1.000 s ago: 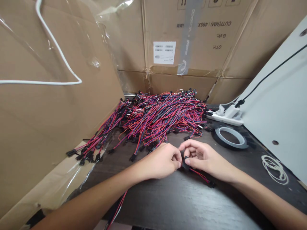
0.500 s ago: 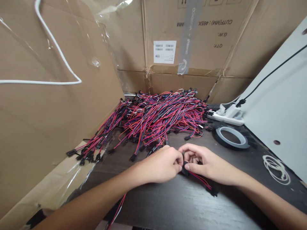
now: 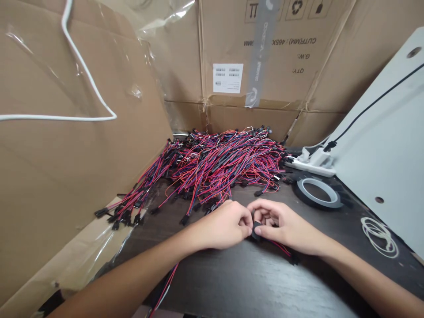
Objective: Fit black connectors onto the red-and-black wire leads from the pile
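Note:
Both hands meet just above the dark table, in front of the wire pile. My left hand (image 3: 232, 225) is closed in a pinch on a wire harness, most of it hidden by the fingers. My right hand (image 3: 280, 225) is curled with thumb and finger pinching a strip of black tape (image 3: 256, 231) at the wires. Below the right palm, the red and dark wires of the harness (image 3: 281, 247) come out and end in a black connector (image 3: 293, 257). The fingertips of both hands nearly touch.
A large heap of red and blue wire harnesses (image 3: 228, 163) lies behind the hands, spilling left. To the right are a tape roll (image 3: 318, 193), a white power strip (image 3: 311, 167) and a coiled pale cord (image 3: 380, 237). Cardboard (image 3: 82, 145) walls the left and back.
The hands stay almost in place, still pinching together. The wire end under my right hand has shifted slightly up, and the camera view has tilted a little.

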A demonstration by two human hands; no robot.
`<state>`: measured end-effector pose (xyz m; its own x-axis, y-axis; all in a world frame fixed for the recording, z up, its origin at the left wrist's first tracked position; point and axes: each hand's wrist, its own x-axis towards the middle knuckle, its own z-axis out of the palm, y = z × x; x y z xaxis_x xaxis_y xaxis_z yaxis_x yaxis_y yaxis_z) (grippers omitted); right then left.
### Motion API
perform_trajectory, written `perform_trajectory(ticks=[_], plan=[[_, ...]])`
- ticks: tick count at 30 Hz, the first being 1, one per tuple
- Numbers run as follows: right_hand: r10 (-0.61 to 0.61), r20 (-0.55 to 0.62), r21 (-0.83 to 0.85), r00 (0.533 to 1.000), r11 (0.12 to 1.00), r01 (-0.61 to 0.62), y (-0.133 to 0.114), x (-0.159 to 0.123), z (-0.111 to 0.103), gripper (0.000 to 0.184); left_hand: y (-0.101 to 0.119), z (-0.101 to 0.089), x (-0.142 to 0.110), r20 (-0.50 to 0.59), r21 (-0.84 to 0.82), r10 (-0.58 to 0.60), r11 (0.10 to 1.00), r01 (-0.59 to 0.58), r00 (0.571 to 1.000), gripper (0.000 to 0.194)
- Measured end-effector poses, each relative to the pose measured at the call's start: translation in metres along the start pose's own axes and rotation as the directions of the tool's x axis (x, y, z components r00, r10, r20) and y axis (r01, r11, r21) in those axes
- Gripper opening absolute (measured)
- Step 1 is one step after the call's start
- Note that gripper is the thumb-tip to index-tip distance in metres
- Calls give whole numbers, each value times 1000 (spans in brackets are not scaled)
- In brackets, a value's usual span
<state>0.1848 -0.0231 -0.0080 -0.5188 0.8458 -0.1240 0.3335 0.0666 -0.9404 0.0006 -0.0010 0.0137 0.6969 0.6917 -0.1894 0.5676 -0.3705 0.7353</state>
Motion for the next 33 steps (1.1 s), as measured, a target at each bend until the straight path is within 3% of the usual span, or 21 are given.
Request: perform_trajectory(ticks=[18,33], plan=[[2,27,62,1000,998,-4,-2,0,0,33,3,0,-2,-14,-23,-11,1000,11,1000,17],[15,25,-8,1000,1000,-15,-3,0,0,31,2,1,-1,25,-45,-16,999,18,1000,14]])
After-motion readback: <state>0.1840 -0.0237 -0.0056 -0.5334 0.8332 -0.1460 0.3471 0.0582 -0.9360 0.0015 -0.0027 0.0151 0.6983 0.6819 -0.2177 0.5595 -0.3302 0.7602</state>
